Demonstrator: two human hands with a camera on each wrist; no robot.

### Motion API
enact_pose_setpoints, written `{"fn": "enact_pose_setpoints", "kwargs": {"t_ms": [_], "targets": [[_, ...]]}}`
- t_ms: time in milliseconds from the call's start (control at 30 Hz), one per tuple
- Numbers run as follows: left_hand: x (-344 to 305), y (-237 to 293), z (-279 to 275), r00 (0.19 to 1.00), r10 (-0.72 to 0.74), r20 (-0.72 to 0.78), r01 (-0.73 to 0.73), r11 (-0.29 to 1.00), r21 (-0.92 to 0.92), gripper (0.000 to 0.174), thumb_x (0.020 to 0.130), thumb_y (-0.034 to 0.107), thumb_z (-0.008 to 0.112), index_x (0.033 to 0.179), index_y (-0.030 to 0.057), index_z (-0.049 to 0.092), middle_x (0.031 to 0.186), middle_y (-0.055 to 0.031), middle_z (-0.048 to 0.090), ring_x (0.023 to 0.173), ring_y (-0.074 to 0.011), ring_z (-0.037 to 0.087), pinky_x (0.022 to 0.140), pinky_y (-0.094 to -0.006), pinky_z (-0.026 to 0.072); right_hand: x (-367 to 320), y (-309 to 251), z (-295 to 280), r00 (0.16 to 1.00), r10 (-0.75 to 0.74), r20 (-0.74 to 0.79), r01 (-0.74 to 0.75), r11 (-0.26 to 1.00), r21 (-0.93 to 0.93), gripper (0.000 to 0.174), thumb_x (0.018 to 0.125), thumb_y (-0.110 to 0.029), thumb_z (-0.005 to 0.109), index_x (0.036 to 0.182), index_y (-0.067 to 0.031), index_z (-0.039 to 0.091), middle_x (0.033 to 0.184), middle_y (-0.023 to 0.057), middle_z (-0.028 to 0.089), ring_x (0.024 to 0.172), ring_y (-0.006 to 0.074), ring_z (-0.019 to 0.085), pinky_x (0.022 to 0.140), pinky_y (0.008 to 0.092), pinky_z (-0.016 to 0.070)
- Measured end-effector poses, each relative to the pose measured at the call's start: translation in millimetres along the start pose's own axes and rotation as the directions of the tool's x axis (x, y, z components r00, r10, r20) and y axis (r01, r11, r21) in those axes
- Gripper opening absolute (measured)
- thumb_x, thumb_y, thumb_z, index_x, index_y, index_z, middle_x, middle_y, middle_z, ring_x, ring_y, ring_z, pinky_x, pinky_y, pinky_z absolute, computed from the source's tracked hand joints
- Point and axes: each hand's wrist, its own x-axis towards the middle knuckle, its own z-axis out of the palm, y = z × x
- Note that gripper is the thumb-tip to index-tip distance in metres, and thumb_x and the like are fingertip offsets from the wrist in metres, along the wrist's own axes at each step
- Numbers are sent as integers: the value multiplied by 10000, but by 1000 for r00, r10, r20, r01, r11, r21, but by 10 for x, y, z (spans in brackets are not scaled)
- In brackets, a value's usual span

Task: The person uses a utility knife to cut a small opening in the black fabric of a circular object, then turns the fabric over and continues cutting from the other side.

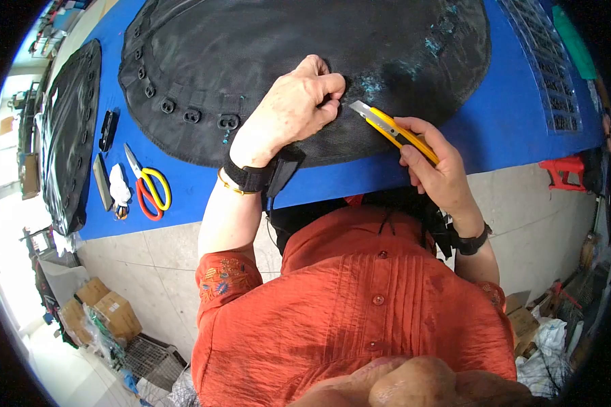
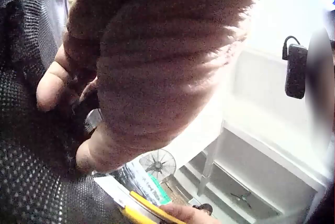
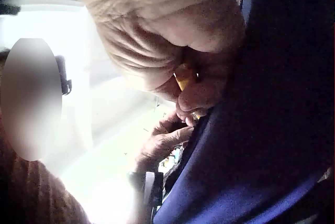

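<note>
My left hand [image 1: 292, 102] lies over a large black mesh piece [image 1: 244, 41], fingers curled. In the left wrist view its thumb and fingertips come together at the dark mesh [image 2: 31, 161] and pinch it; a small shiny bit shows between them. My right hand [image 1: 436, 163] holds a yellow utility knife [image 1: 394, 127] with its blade out, the tip pointing at the left fingertips and a little apart from them. Teal thread scraps [image 1: 372, 87] lie on the mesh beside the left hand. Black oval buckles [image 1: 192, 115] line the mesh's left edge.
On the blue table [image 1: 183, 214], left of the mesh, lie scissors [image 1: 149, 186] with red and yellow handles, a black clip-like piece [image 1: 108, 130] and a white wrapped item [image 1: 119, 184]. Another black piece [image 1: 68, 136] lies far left. A clear compartment tray [image 1: 550, 74] is at right.
</note>
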Motion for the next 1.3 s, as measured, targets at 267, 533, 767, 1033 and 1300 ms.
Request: {"fn": "enact_pose_setpoints", "kwargs": {"t_ms": [267,533,767,1033,1300], "targets": [[33,-206,-94,996,-38,78,54,976,-211,95,860,6,706,898,3,619,990,-80,619,946,-216,657,821,-339,542,-19,-8,-18,1000,4,2,-5,1000,27,355,1066,-136,635,1418,-97,609,881,-29,643,616,21,531,530,205,450],[26,-241,-79,974,-143,175,207,876,-436,87,910,-35,692,890,-5,613,1078,-64,572,874,-144,640,723,-276,578,-28,-16,28,1000,-23,-15,24,999,33,363,1065,-114,627,1426,-86,602,892,-18,649,631,26,536,548,209,458],[22,-263,-54,977,-133,164,190,892,-410,86,907,-2,710,886,3,628,1076,-68,580,907,-146,631,710,-278,575,68,-121,203,998,-57,-26,59,996,71,364,1081,-133,612,1440,-78,580,856,-30,615,623,23,540,535,212,456],[23,-233,-70,980,-149,130,187,907,-377,100,893,24,727,890,8,629,1032,-67,599,911,-168,621,747,-298,558,26,-169,323,1000,6,-30,-4,997,72,330,1086,-129,598,1411,-79,566,738,-31,580,532,36,505,489,226,434],[32,-283,-43,989,-98,108,129,935,-331,106,883,16,725,882,7,619,1023,-64,582,855,-154,627,713,-292,554,-2,-68,320,992,-124,-9,123,986,-110,355,1057,-82,617,1404,-37,556,1180,163,719,1089,238,726,897,340,561]]}}
